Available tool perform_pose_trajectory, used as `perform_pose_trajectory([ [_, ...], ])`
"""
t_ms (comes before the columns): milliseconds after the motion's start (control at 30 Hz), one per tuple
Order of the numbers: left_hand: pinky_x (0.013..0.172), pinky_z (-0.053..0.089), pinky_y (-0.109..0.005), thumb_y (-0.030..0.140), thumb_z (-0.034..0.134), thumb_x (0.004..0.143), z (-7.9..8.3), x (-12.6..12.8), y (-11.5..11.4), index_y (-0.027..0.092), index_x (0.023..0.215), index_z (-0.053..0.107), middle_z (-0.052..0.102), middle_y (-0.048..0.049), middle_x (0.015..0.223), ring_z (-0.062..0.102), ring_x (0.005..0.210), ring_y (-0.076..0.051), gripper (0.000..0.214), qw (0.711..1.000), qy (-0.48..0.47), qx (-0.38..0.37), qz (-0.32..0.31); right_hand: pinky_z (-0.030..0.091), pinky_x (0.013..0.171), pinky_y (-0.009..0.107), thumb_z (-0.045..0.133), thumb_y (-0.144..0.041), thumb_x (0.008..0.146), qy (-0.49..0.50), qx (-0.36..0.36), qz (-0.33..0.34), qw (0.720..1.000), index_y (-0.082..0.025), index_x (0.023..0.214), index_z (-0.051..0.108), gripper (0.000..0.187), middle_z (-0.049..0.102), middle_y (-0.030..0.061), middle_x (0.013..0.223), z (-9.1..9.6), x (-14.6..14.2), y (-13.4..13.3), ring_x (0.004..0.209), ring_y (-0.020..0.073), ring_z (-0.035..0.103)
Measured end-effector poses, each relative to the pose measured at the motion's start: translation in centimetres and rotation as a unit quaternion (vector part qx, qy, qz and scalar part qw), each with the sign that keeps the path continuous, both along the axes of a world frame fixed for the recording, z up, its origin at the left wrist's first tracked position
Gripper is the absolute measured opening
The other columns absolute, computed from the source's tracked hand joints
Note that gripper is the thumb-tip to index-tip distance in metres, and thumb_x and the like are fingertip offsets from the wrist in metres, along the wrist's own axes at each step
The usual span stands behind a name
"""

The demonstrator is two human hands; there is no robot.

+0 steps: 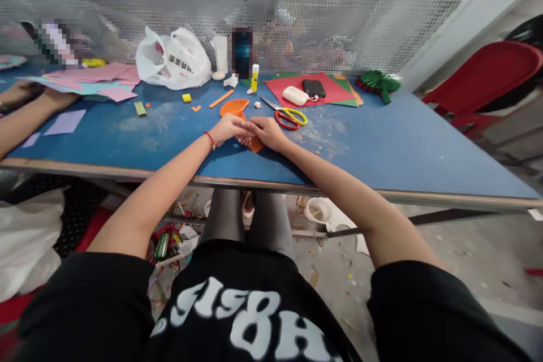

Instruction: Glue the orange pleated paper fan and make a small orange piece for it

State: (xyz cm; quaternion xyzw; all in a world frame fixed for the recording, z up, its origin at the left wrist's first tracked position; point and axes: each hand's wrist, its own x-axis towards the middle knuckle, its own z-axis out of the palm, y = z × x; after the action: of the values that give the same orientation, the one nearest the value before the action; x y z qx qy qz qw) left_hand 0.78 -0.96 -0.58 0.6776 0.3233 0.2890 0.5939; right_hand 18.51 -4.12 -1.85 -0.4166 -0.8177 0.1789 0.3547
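Note:
My left hand (228,129) and my right hand (266,131) meet at the middle of the blue table (382,147), both pressing on a folded orange paper piece (255,145). Its pointed lower end sticks out under my right hand. A pleated orange paper fan (235,106) lies flat just behind my fingers. Scissors (288,116) with red and yellow handles rest right of the fan, blades pointing to the far left. A red string bracelet circles my left wrist.
A glue stick (254,77), white plastic bag (173,61), orange strip (221,98) and paper scraps lie at the back. Red and green sheets (339,93) carry a phone (314,88) and white case (295,95). A green paper fan (379,83) lies right; another person's arm (25,116) left.

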Motion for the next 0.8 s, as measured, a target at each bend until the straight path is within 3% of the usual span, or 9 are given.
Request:
perform_pose_trajectory([
  [200, 0.053, 0.051, -0.018, 0.017, 0.083, 0.064, 0.21, 0.12, -0.5, 0.002, 0.073, 0.071, 0.071, -0.0079, 0.059, 0.064, 0.051, -0.01, 0.021, 1.0, 0.007, 0.023, 0.012, 0.028, 0.061, 0.027, 0.037, -0.069, 0.093, 0.023, 0.011, -0.001, 1.0, -0.021, 0.063, 0.041, 0.057, 0.048, -0.0012, 0.061, 0.23, -0.14, -0.29, 0.062, 0.0122, 0.041],
  [633, 0.056, 0.053, -0.021, 0.024, 0.085, 0.066, -0.16, -0.24, -0.04, 0.005, 0.075, 0.074, 0.073, -0.0094, 0.065, 0.067, 0.056, -0.013, 0.024, 1.0, 0.006, 0.022, -0.013, 0.023, 0.059, 0.028, 0.044, -0.06, 0.093, 0.001, 0.043, -0.047, 0.998, -0.021, 0.066, 0.044, 0.047, 0.046, -0.0014, 0.06, -0.07, -0.19, -0.21, 0.06, 0.0137, 0.038],
  [800, 0.054, 0.051, -0.02, 0.028, 0.083, 0.068, -0.24, -0.32, 0.27, 0.007, 0.073, 0.072, 0.071, -0.0063, 0.061, 0.064, 0.05, -0.011, 0.025, 1.0, -0.013, 0.012, -0.008, 0.026, 0.059, 0.027, 0.038, -0.061, 0.095, 0.012, 0.03, -0.02, 0.999, -0.022, 0.071, 0.043, 0.046, 0.048, -0.0016, 0.062, 0.09, -0.26, -0.51, 0.06, 0.0141, 0.042],
])
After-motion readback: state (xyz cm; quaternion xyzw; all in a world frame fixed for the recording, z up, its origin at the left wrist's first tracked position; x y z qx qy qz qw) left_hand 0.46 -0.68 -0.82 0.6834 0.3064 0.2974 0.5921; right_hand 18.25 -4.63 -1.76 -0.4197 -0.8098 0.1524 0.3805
